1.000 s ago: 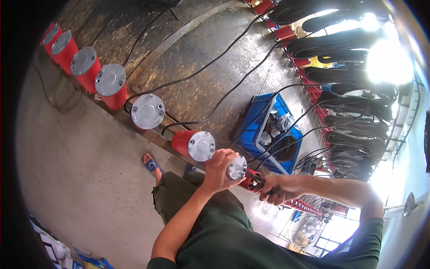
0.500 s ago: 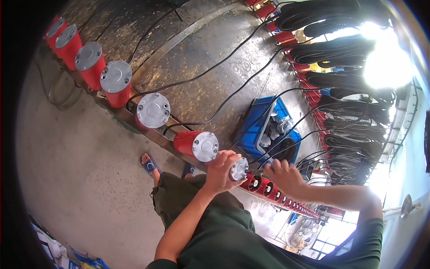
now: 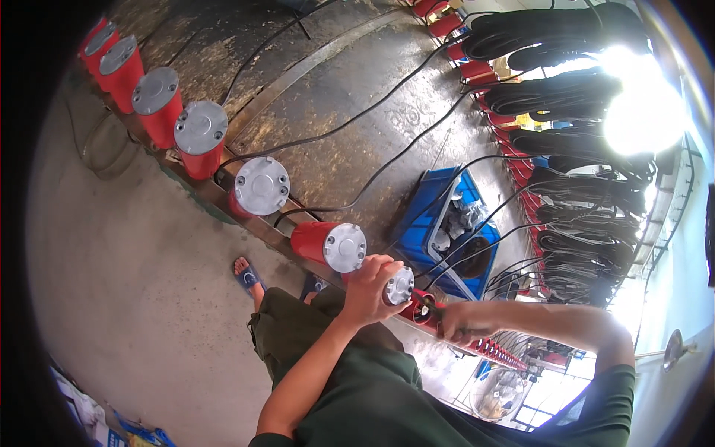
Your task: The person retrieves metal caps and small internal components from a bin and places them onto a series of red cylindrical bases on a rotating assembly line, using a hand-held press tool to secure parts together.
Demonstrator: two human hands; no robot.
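Observation:
My left hand (image 3: 369,293) is wrapped round the side of a red cylinder whose round silver end cap (image 3: 400,286) faces up, with small holes near its edge. To its right, my right hand (image 3: 465,322) is closed, fingers curled, over the row of open red cylinders. A dark, slim thing points from it toward the capped cylinder; blur and the fingers hide what kind it is. Just beside my left hand stands another red cylinder (image 3: 310,240) with a silver cap. An open red cylinder (image 3: 423,309) with a pale core lies between my hands.
More capped red cylinders (image 3: 199,153) line the metal rail toward the far left. A blue crate (image 3: 424,212) holding metal parts and plastic stands beyond my hands. Black cables (image 3: 372,175) cross the worn tabletop to coiled bundles (image 3: 570,175) hanging at right. A fan (image 3: 497,393) stands lower right.
My right hand has swung down and nearer, from beside the blue crate to over the open cylinders. My left hand stays round the capped cylinder. The view has shifted slightly.

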